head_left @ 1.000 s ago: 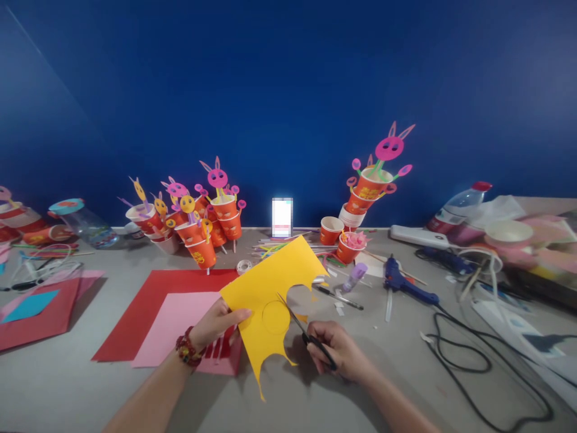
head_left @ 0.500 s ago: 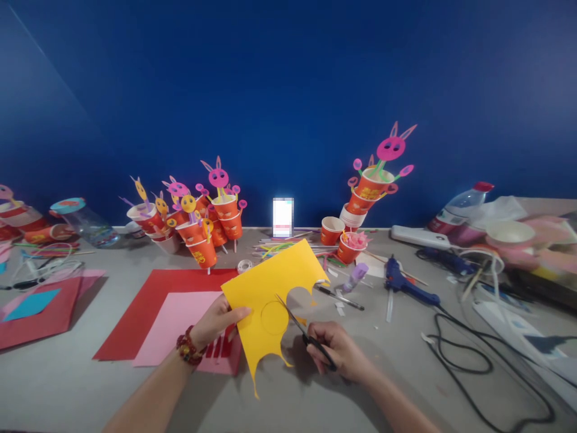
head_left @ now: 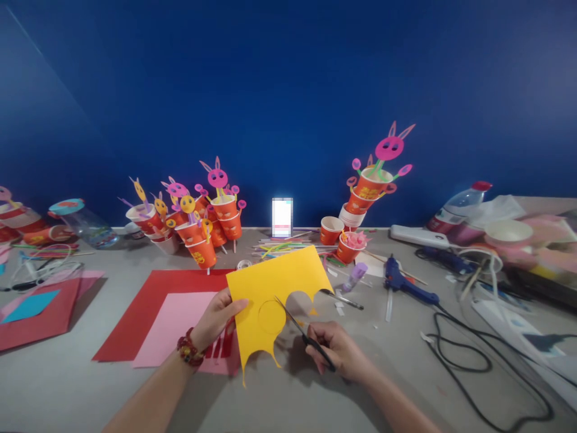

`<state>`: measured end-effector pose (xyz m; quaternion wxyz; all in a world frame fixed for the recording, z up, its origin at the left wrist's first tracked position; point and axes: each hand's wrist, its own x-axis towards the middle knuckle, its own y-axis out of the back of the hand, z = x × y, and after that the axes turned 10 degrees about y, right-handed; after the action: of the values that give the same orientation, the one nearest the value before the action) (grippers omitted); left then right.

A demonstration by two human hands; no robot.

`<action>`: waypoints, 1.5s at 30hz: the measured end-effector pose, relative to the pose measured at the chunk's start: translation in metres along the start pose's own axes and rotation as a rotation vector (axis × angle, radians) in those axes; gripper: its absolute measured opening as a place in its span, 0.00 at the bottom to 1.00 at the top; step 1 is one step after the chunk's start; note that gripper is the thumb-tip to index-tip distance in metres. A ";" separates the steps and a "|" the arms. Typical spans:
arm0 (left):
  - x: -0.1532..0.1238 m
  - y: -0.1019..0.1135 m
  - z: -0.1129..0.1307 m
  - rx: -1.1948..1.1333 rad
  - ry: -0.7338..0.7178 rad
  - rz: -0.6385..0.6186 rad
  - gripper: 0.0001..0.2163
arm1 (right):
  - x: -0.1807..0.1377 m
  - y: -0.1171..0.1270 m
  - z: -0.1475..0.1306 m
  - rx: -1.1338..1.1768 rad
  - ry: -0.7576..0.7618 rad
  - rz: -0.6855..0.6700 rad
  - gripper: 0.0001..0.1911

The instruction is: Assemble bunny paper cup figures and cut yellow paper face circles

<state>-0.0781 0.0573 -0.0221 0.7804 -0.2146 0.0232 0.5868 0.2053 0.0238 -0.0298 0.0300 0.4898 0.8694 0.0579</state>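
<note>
My left hand (head_left: 225,310) pinches the left edge of a yellow sheet of paper (head_left: 279,273), thumb on top and fingers hidden behind. Rounded bites are cut out of the sheet's right and lower edges. A drawn circle outline shows in its middle. In my right hand (head_left: 333,349) is a pair of scissors (head_left: 315,346) with black handles, fingers wrapped round them. Their blades point up and left, meeting the sheet at the right side of the drawn circle. Yellow scraps lie on the table behind the blades.
Red paper (head_left: 135,319) and pink paper (head_left: 155,337) lie left of the sheet. Decorated paper cups (head_left: 201,252) stand at the back. A pen (head_left: 351,302), a purple glue stick (head_left: 356,276), a blue glue gun (head_left: 408,287) and black cable (head_left: 451,385) occupy the right.
The yellow sheet has turned slightly clockwise, its lower points swinging left and its right corner dropping. My right hand and the scissors have hardly moved.
</note>
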 end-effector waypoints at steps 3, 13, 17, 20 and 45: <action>0.000 -0.006 0.000 0.042 -0.061 0.049 0.22 | 0.000 0.000 0.001 0.025 0.002 0.029 0.25; -0.007 -0.022 0.009 0.217 -0.018 -0.072 0.21 | 0.000 -0.001 0.004 0.062 -0.083 0.035 0.19; -0.008 -0.019 0.007 0.240 -0.017 -0.093 0.21 | 0.001 -0.001 0.002 0.044 -0.079 0.020 0.20; -0.008 -0.017 0.007 0.254 -0.014 -0.086 0.21 | 0.001 -0.001 0.000 0.028 -0.073 0.020 0.20; -0.008 -0.008 0.007 0.230 0.032 -0.079 0.21 | 0.001 0.000 0.000 -0.053 0.014 -0.009 0.21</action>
<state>-0.0752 0.0506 -0.0109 0.8219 -0.1336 0.0946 0.5456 0.2053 0.0244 -0.0301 0.0372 0.4845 0.8699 0.0842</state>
